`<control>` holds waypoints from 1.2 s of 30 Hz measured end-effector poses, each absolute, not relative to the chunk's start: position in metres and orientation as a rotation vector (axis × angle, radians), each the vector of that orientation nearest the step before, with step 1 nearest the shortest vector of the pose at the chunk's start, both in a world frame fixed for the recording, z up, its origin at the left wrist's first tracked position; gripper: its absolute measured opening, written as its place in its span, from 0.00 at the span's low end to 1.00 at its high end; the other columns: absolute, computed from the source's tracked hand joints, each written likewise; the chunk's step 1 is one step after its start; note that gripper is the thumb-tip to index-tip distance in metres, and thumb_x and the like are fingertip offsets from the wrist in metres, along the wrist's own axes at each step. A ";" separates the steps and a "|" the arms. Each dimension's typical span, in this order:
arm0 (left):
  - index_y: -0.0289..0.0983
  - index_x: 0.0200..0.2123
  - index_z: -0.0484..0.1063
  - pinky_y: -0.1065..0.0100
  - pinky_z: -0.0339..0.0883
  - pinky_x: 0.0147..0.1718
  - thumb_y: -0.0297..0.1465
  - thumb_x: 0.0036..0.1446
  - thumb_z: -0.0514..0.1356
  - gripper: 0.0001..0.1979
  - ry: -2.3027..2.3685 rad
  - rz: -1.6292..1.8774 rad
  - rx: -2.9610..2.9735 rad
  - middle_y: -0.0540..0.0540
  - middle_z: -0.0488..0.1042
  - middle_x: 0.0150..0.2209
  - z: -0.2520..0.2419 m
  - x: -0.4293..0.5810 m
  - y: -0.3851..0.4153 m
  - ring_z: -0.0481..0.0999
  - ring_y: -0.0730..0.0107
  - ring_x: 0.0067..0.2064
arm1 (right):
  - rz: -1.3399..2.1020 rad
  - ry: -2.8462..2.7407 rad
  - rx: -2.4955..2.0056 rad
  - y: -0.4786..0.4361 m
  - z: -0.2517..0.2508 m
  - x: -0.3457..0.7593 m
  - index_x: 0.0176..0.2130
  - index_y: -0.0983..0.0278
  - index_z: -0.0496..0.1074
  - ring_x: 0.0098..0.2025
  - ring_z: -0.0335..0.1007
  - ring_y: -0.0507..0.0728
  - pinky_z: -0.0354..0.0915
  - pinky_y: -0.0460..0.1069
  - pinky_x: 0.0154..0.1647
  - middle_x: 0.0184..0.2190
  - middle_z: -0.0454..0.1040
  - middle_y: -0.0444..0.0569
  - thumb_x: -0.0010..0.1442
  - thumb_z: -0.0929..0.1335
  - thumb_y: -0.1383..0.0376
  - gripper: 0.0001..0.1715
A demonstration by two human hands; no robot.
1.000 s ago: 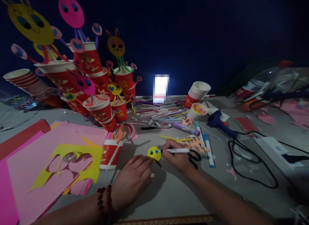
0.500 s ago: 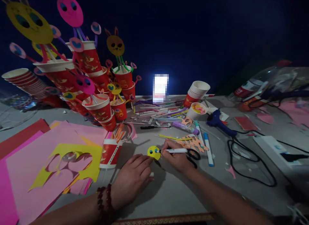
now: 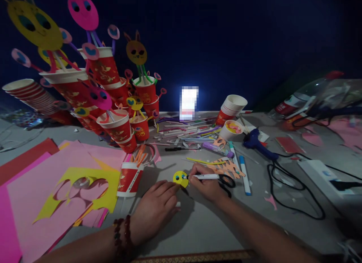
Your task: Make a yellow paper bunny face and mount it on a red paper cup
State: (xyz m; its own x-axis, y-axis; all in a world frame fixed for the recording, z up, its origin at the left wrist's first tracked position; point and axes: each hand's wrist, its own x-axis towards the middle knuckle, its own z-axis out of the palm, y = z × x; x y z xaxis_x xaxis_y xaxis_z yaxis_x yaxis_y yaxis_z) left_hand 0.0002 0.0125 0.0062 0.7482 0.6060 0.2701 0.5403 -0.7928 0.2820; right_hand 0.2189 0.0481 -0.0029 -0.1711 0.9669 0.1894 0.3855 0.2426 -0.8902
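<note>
My right hand is closed around a white marker, its tip touching a small yellow paper circle on the table. Blue-and-black eyes show on the circle. My left hand, with dark beads at the wrist, rests low with its fingers together, pressing the circle's lower edge. A small white piece, perhaps a marker cap, pokes out beside the left fingers. Black-handled scissors lie partly behind my right hand. To the right are a blue-capped marker and an orange cut paper strip.
Red paper cups with paper rabbit figures stand at left, behind coloured paper sheets. A cup of orange strips is near my left hand. Pipe cleaners, a blue glue gun, its black cord and a bottle lie beyond.
The view has shifted very slightly. Both hands, the marker and the yellow circle stay in nearly the same place.
</note>
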 end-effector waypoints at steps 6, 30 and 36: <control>0.36 0.40 0.71 0.55 0.65 0.55 0.32 0.66 0.55 0.07 0.910 0.511 2.770 0.44 0.74 0.55 0.007 0.000 0.013 0.72 0.58 0.55 | 0.894 -1.704 -1.266 0.048 -0.006 0.220 0.22 0.61 0.62 0.23 0.60 0.53 0.56 0.47 0.26 0.20 0.66 0.42 0.52 0.64 0.67 0.08; 0.36 0.40 0.72 0.54 0.66 0.55 0.32 0.66 0.55 0.08 0.920 0.519 2.753 0.43 0.75 0.54 0.008 0.000 0.012 0.72 0.58 0.55 | 0.830 -1.648 -1.319 0.048 -0.004 0.220 0.21 0.60 0.61 0.22 0.58 0.52 0.55 0.46 0.24 0.18 0.63 0.40 0.50 0.63 0.68 0.08; 0.36 0.40 0.71 0.54 0.66 0.55 0.32 0.66 0.54 0.08 0.913 0.519 2.738 0.43 0.75 0.54 0.008 0.000 0.012 0.72 0.59 0.55 | 0.821 -1.630 -1.306 0.048 -0.003 0.220 0.21 0.60 0.60 0.22 0.57 0.52 0.54 0.46 0.24 0.18 0.62 0.40 0.50 0.63 0.68 0.09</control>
State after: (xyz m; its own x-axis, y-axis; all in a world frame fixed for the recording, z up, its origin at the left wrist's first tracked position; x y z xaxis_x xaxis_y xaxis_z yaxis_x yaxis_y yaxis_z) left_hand -0.0004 0.0119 0.0083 0.7463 0.6117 0.2623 0.5382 -0.7865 0.3030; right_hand 0.2201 0.0476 -0.0030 -0.0737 0.9724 0.2216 0.4002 0.2323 -0.8865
